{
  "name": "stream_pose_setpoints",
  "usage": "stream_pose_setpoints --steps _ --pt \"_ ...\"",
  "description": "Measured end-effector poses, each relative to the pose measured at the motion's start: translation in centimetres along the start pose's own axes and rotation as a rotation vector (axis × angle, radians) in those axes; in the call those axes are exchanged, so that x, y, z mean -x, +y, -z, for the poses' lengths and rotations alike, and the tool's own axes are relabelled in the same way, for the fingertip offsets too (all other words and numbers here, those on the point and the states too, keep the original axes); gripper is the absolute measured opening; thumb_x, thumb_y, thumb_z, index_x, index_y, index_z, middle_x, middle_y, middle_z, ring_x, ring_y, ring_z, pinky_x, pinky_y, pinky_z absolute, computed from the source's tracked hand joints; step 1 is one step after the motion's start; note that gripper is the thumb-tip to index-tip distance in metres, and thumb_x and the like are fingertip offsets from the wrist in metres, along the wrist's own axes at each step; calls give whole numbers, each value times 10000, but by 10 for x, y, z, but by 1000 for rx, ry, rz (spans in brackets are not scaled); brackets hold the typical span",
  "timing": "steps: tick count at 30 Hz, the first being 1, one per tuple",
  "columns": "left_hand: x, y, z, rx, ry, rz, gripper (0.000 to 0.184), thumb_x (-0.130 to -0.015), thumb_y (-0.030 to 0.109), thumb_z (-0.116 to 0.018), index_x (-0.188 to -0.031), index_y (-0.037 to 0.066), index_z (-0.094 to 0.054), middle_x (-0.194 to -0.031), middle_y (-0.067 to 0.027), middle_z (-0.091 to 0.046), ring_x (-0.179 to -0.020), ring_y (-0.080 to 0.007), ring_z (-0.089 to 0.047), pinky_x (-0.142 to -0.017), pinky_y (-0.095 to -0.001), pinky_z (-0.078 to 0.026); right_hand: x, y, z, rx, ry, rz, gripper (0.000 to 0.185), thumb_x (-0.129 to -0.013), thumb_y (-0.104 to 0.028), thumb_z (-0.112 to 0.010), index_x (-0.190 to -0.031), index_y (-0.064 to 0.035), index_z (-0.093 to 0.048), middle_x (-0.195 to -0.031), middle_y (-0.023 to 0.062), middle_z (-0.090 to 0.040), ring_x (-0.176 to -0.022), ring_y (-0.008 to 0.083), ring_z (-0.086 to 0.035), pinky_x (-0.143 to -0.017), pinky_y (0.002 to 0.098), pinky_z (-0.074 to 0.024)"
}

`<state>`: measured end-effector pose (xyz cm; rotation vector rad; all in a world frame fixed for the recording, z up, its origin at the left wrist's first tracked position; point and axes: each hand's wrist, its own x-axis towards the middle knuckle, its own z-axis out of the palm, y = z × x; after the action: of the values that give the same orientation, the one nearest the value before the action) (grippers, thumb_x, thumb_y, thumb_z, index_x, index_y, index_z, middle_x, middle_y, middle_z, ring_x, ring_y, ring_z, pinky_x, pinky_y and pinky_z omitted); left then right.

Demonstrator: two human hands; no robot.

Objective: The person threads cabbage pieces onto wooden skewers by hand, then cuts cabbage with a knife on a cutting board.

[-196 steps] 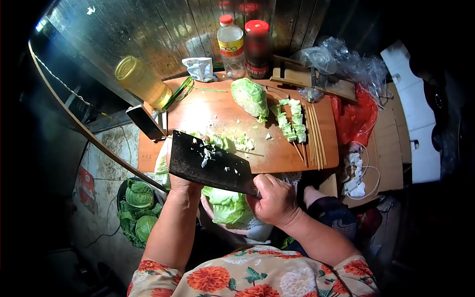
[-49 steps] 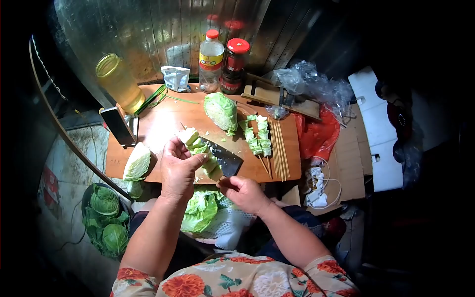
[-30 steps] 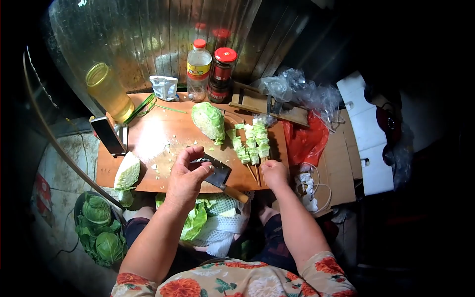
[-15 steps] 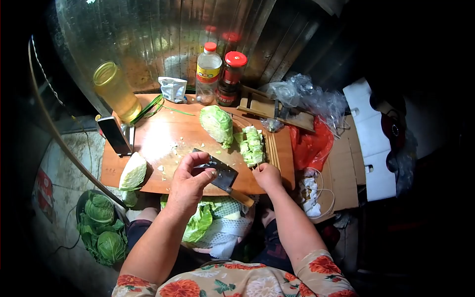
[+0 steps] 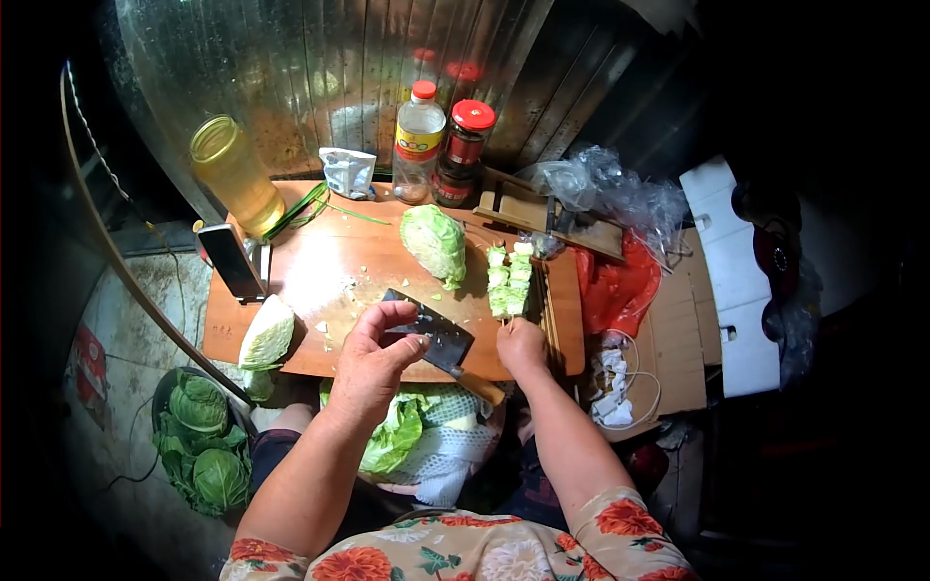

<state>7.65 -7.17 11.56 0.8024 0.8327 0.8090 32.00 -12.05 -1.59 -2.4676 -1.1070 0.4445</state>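
My right hand [image 5: 524, 347] is closed round the lower ends of skewers near the board's right side. Pale green cabbage skewers [image 5: 510, 281] stick out from it, their pieces threaded in two rows side by side. My left hand [image 5: 380, 351] hovers over the cleaver [image 5: 438, 339], its thumb and curled fingers apart with nothing between them. That cleaver lies flat on the wooden board [image 5: 320, 237], its handle at the near edge. Beyond it sits a large piece of cabbage [image 5: 434, 245]. A cut cabbage wedge [image 5: 267, 334] rests at the board's left edge.
Bare skewers [image 5: 552, 320] lie along the board's right side. A phone [image 5: 231, 263] stands at left near a yellowish jar [image 5: 237, 179]. At the back are a clear bottle [image 5: 418, 145] and red-lidded jars [image 5: 467, 136]. Whole cabbages [image 5: 208, 441] sit on the left below.
The cabbage skewers in my right hand have spread from one bunched row into two separate rows. My left hand keeps nearly the same pose. The whole view has shifted slightly.
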Motion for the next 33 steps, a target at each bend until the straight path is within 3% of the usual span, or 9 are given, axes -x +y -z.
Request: stream_pose_setpoints --steps 6,8,17,22,24,27,33 --pt "1 2 0 -18 -3 13 348 -825 -6 -606 -1162 13 -519 -1114 -102 -559 -914 -178 -621 -790 -288 -512 -1 -5 3 -12 50 -30 206 -794 -206 -574 -739 -11 -616 -756 222 -633 -745 396 -627 -687 443 -497" --pt "2 3 0 -30 0 23 344 -825 -7 -605 -1157 12 -521 -1115 -101 -559 -909 -178 -621 -786 -287 -511 -7 -1 8 26 14 -44 226 -832 -213 -530 -855 -19 -642 -869 250 -642 -847 431 -620 -771 467 -500" --pt "2 1 -2 -43 -20 11 328 -825 -14 -600 -1144 15 -528 -1104 -95 -564 -895 -177 -623 -783 -283 -509 -17 18 19 132 24 5 204 -860 -211 -541 -868 -26 -626 -879 236 -642 -838 419 -621 -752 487 -495" --pt "1 1 -3 -5 -29 21 320 -827 -15 -598 -1138 15 -533 -1092 -93 -571 -893 -177 -624 -785 -282 -508 -7 5 26 105 125 210 184 -852 -249 -618 -833 -67 -597 -840 187 -635 -793 389 -612 -705 469 -493" --pt "1 1 -4 -7 -32 22 315 -829 -15 -597 -1136 14 -534 -1090 -92 -572 -893 -177 -624 -786 -282 -508 -3 1 18 122 109 200 181 -856 -244 -609 -838 -64 -595 -843 186 -635 -788 390 -611 -701 468 -493" --pt "1 -2 -4 -1 -37 17 310 -831 -17 -592 -1135 11 -535 -1098 -93 -572 -893 -176 -624 -785 -282 -509 -1 2 1 107 97 351 203 -863 -257 -596 -824 -58 -593 -835 184 -635 -785 391 -610 -701 469 -493" --pt "3 3 -3 27 -38 32 310 -832 -22 -585 -1136 10 -534 -1113 -98 -571 -894 -175 -625 -784 -280 -510 -7 20 -14 106 42 209 204 -862 -249 -591 -818 -50 -608 -828 195 -638 -783 396 -611 -702 459 -490"
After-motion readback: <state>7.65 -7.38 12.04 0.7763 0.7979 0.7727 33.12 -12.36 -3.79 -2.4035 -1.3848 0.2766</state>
